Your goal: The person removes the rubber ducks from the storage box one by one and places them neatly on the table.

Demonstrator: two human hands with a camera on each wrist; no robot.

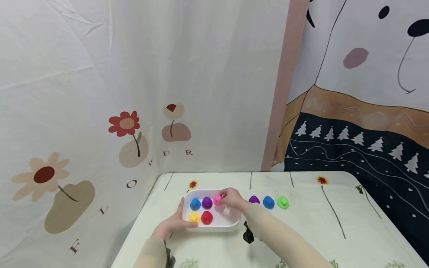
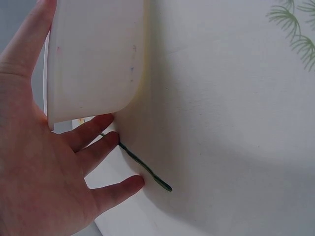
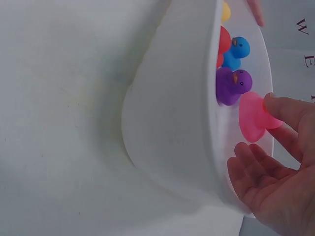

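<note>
A white tray (image 1: 218,229) holds several small rubber ducks. My right hand (image 1: 232,199) pinches a pink rubber duck (image 3: 252,118) between thumb and fingertips, at the tray's back, right beside the purple duck (image 3: 229,87). The other fingers of that hand are loosely bent. Also in the tray are a blue duck (image 1: 195,204), a yellow duck (image 1: 194,216) and a red duck (image 1: 206,217). At the left front corner my left hand (image 1: 173,222) rests against the tray, thumb along the front rim. In the left wrist view its fingers are straight and spread beside the wall.
To the right of the tray, a purple duck (image 1: 254,199), a blue duck (image 1: 268,202) and a green duck (image 1: 283,202) stand in a row on the flower-printed tablecloth (image 1: 308,227). A printed curtain (image 1: 214,93) hangs behind the table.
</note>
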